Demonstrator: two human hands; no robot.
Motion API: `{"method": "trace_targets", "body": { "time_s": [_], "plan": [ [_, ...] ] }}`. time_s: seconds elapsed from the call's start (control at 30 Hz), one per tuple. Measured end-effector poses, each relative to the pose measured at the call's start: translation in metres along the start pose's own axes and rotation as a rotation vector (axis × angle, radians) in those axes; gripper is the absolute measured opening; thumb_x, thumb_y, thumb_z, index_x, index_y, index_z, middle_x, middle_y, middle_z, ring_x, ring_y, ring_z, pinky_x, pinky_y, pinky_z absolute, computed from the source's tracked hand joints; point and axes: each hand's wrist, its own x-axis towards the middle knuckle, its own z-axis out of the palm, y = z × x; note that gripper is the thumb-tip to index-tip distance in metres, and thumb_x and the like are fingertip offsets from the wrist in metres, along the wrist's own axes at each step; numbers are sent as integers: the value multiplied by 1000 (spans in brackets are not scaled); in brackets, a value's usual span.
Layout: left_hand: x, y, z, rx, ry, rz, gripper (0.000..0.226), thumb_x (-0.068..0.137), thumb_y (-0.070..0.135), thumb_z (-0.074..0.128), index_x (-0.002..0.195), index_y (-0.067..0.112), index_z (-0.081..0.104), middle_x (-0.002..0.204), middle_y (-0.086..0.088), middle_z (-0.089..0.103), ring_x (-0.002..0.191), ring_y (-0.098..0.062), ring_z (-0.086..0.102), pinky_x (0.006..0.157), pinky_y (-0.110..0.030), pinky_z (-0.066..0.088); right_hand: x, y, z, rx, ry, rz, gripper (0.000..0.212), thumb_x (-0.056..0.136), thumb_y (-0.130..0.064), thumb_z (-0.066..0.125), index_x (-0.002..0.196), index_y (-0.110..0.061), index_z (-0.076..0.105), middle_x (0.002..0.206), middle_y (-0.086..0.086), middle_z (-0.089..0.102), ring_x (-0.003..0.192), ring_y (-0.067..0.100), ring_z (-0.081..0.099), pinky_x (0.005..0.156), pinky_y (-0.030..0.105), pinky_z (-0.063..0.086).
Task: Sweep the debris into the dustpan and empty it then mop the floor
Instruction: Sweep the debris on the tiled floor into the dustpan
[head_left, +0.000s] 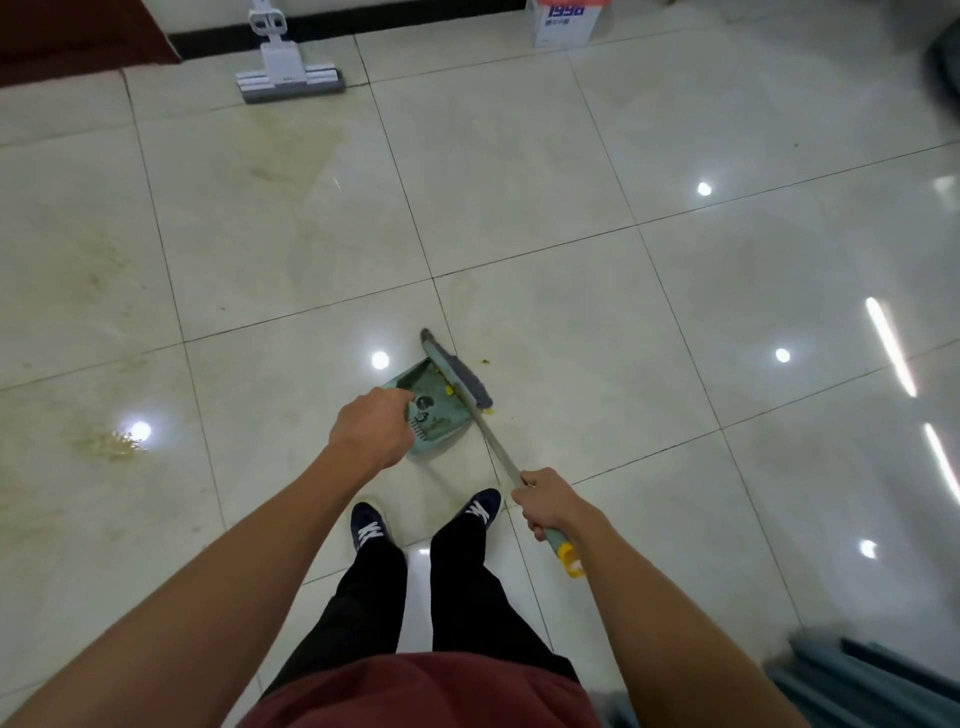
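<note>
Gripping the broom (470, 397) handle, the right hand (550, 501) sweeps — left hand (371, 423) holds the dustpan (439, 410).

The dustpan (434, 413) is sitting on the floor (571, 208) just ahead of the person's shoes (371, 525). The broom head (457, 369) is touching its right edge. The mop (288, 78) is lying far beyond it, the box (563, 23) farther right.

Mop (284, 73) handle cut off by top edge.
</note>
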Motion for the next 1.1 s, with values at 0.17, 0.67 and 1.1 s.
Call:
{"method": "trace_targets", "body": {
  "time_s": [0.17, 0.67, 1.1],
  "plan": [
    [-9, -22, 0, -21, 6, 4, 27, 89, 14, 53, 105, 28, 69, 90, -1, 68, 76, -25, 63, 64, -31, 48, -26, 9, 25, 166, -46, 14, 42, 95, -10, 51, 136, -6, 56, 71, 12, 44, 46, 16, 37, 42, 23, 33],
    [-33, -96, -30, -12, 1, -33, 15, 84, 22, 59, 96, 28, 65, 89, -1, 65, 77, -25, 61, 67, -31, 50, -63, 1, 28, 224, 80, -55, 47, 93, -4, 59, 139, -9, 53, 65, 11, 46, 47, 15, 40, 41, 23, 34],
    [-37, -128, -22, -15, 31, -117, 16, 90, 37, 59, 91, 25, 70, 82, -1, 67, 74, -24, 64, 66, -31, 53, 15, -85, 53, 631, -12, 0, 34, 97, -7, 55, 131, -6, 55, 67, 9, 51, 39, 9, 40, 34, 17, 34]
  ]
}}
